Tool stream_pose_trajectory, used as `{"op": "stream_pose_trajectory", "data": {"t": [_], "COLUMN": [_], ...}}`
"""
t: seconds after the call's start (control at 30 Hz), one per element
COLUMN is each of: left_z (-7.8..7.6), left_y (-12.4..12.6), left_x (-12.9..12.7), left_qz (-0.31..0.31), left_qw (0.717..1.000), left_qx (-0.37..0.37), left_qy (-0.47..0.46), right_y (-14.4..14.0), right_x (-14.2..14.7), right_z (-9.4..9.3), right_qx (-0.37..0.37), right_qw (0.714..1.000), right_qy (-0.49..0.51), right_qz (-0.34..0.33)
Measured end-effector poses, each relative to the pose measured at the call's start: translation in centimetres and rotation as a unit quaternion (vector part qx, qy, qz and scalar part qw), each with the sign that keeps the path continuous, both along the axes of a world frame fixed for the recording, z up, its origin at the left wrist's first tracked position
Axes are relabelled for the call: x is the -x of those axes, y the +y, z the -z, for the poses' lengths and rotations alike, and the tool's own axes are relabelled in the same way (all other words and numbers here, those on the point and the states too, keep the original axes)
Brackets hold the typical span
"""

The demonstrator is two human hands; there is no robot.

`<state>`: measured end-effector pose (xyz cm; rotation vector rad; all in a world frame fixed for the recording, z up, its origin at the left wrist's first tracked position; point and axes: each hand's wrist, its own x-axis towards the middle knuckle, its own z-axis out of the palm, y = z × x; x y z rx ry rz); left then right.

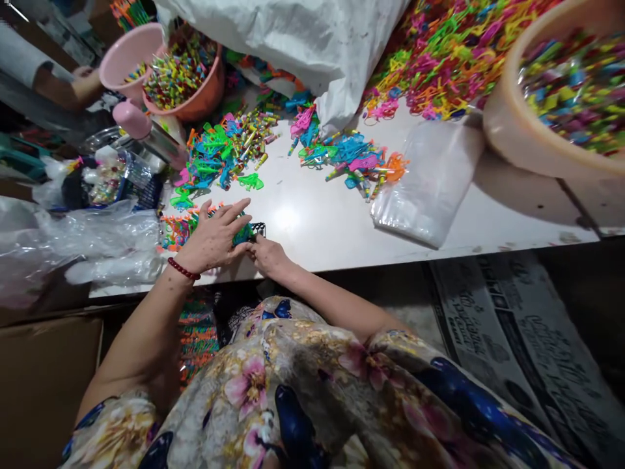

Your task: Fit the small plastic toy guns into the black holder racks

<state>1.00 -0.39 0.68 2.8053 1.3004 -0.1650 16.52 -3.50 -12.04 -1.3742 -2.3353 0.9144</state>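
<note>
I see my left hand [215, 238] lying flat near the edge of the white table [317, 221]. Its fingers are spread a little and press down on a green toy piece [243, 234]. A red bead bracelet [183, 269] sits on that wrist. My right hand [267, 255] is just beside it, and its fingers are bent in close and touch a small black piece [258, 228]. I cannot tell if they pinch it or only rest on it. Both pieces sit at the near edge of the table, right between my two hands.

To the left of my left hand is a bunch of orange and green toy bits [176, 229]. Farther back is a heap of green and blue plastic toys [217, 156], and another heap [351, 156] lies near a stack of clear bags [424, 182]. A big white sack [312, 45] leans over the table. An orange bowl [195, 98] and a pink bowl [127, 55] stand at the far left. A large tan tub [512, 124] full of bright bits sits at the right.
</note>
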Motion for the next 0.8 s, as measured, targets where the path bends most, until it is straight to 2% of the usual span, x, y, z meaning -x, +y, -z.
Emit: {"op": "stream_pose_trajectory", "data": {"t": [0.17,0.3,0.53,0.67,0.8], "left_z": [0.3,0.5,-0.2,-0.1,0.1], "left_y": [0.0,0.2,0.2,0.5,0.9], "left_x": [0.6,1.1,1.0,0.2,-0.3], "left_qz": [0.007,0.027,0.078,0.091,0.077], "left_qw": [1.000,0.999,0.995,0.995,0.996], "left_qx": [-0.016,-0.021,-0.045,-0.005,0.024], "left_qy": [-0.006,-0.018,-0.048,-0.048,-0.048], "right_y": [0.0,-0.4,-0.9,-0.5,0.3], "right_x": [-0.7,-0.9,-1.1,-2.9,-6.1], "right_z": [1.2,2.0,2.5,2.4,2.4], "right_qx": [-0.029,-0.053,-0.068,-0.061,-0.066], "right_qw": [0.996,0.992,0.981,0.970,0.960], "right_qy": [0.086,0.116,0.180,0.236,0.259], "right_qz": [0.001,-0.007,-0.029,-0.002,0.079]}}
